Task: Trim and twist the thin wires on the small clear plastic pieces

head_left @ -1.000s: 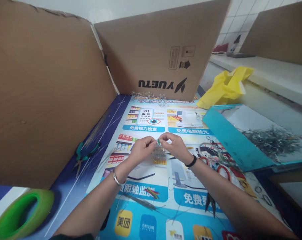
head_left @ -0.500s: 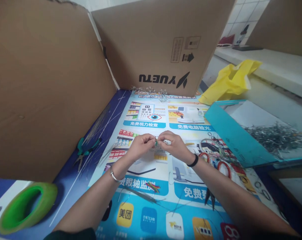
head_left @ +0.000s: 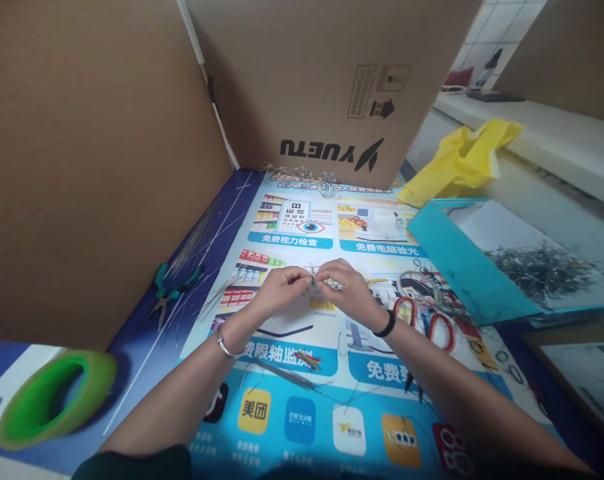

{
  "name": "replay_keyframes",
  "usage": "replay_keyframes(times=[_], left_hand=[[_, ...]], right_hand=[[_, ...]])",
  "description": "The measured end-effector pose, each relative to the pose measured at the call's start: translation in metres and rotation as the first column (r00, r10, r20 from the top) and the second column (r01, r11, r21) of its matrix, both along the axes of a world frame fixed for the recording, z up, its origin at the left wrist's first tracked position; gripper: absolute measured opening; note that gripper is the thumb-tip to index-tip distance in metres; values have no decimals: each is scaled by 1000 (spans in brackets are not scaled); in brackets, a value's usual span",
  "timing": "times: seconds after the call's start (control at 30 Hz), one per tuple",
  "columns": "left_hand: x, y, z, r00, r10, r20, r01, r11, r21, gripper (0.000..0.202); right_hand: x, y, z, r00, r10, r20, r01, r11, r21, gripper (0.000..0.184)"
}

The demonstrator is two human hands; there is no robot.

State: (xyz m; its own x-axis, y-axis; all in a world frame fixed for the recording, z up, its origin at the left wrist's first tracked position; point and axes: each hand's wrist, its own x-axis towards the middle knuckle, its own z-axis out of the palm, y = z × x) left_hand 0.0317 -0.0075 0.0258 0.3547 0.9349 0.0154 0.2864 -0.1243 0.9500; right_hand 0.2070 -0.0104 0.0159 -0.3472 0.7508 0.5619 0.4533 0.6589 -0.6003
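Note:
Over the printed poster, my left hand [head_left: 285, 288] and my right hand [head_left: 349, 288] meet fingertip to fingertip. Both pinch a small wire piece with a green bit [head_left: 313, 281]; my fingers cover most of it, so its full shape is hidden. Just nearer to me lies a small bundle of coloured strands [head_left: 308, 361], with thin grey wires [head_left: 287, 375] beside it. Scissors with red handles [head_left: 441, 332] rest by my right forearm, which partly hides their blades.
Teal-handled pliers [head_left: 163, 287] and loose wires lie left, behind a roll of tape [head_left: 12, 427]. Cardboard panels [head_left: 302, 80] rise at the left and back. A teal box [head_left: 457, 267] with tangled wire and a yellow bag [head_left: 457, 163] stand right.
The view has shifted slightly. Both hands keep their pinch on the small wire piece in nearly the same spot, with only slight finger movement.

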Motion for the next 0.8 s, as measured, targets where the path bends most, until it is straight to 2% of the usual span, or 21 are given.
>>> replay_keyframes(times=[0.27,0.5,0.8], left_hand=[[-1,1,0,1000,26,-2,-26,1000,-5,17],[0,2,-4,998,65,-25,-64,998,20,13],[1,4,-6,998,57,-18,-56,998,41,9]], right_hand=[[-3,0,-5,999,-32,9,32,997,65,11],[-4,0,-6,999,-42,-1,42,998,51,11],[-3,1,-7,997,-55,-50,54,998,-17,10]])
